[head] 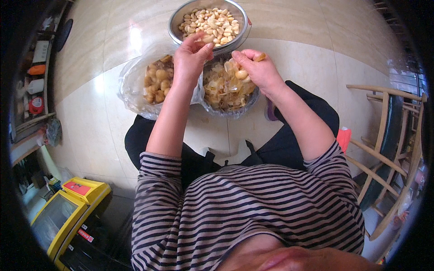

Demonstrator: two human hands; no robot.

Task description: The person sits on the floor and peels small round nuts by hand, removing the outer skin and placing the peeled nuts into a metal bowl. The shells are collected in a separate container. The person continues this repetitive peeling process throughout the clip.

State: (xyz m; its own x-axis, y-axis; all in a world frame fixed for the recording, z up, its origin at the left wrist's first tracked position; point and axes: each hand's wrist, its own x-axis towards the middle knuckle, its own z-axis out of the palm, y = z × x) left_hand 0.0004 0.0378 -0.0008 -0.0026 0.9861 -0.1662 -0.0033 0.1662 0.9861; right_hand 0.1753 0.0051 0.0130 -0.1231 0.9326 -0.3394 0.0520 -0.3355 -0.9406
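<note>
My left hand [192, 57] reaches over the near rim of a metal basin [172, 28], thumb and fingers apart. Pale peeled garlic cloves [217, 25] fill much of that basin. Just past my left fingertips is a blurred pale clove; I cannot tell whether it touches them. My right hand [259, 69] is closed around garlic cloves [241, 74] with loose skin, and a brownish tip shows above its fingers. Beneath it stands a plastic-lined container [234, 114] of papery garlic skins [225, 89]. Left of that, a clear plastic bag [130, 79] contains brownish unpeeled garlic [158, 79], partly hidden by my left forearm.
Pale tiles [84, 101] make up the floor. A wooden-framed chair [385, 125] stands at the right, with a red object [344, 139] beside it. On the left are a shelf of household items [35, 81] and a yellow-and-black case [73, 200]. My knees flank the containers.
</note>
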